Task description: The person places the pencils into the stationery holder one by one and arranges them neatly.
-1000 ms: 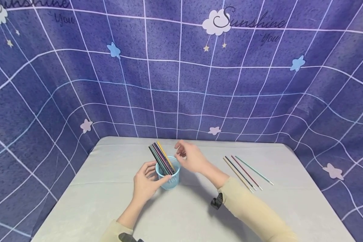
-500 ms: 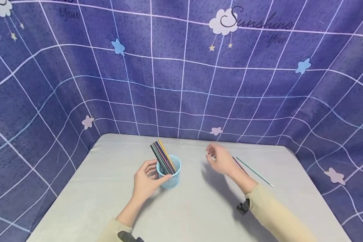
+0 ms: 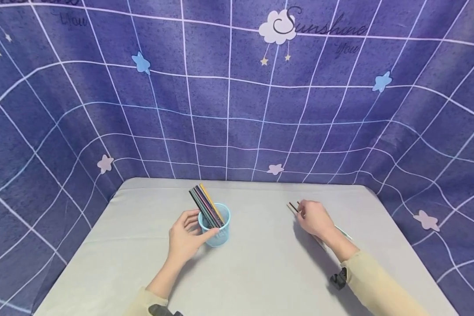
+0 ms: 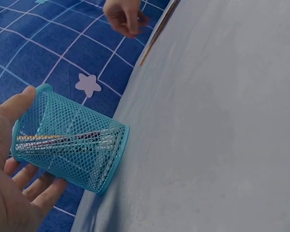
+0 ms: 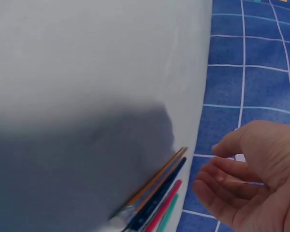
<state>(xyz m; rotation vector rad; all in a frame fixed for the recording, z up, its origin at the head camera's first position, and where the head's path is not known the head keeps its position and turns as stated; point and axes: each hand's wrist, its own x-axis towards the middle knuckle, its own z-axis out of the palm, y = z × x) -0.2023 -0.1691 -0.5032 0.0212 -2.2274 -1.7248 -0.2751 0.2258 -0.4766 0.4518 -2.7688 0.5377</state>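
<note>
My left hand (image 3: pixel 183 241) holds a light blue mesh pencil cup (image 3: pixel 223 238) around its side, with the thumb at the rim. Several pencils (image 3: pixel 206 204), one of them yellow, lean left inside the cup. In the left wrist view the pencil cup (image 4: pixel 72 154) stands on the cloth and the pencils show through its mesh. Over at the right, my right hand (image 3: pixel 316 219) is above loose pencils and partly hides them. The right wrist view shows a yellow pencil (image 5: pixel 157 180), a dark one (image 5: pixel 157 194), a red one (image 5: pixel 165 205) and a teal one (image 5: pixel 169 212); the loosely bent fingers hold nothing.
A pale cloth covers the table (image 3: pixel 256 263). Behind it and at both sides hangs a blue curtain (image 3: pixel 245 101) with a grid, stars and clouds. Both wrists carry small black cameras.
My right hand has moved from beside the cup rightward to the loose pencils. My left hand keeps hold of the cup in the same place.
</note>
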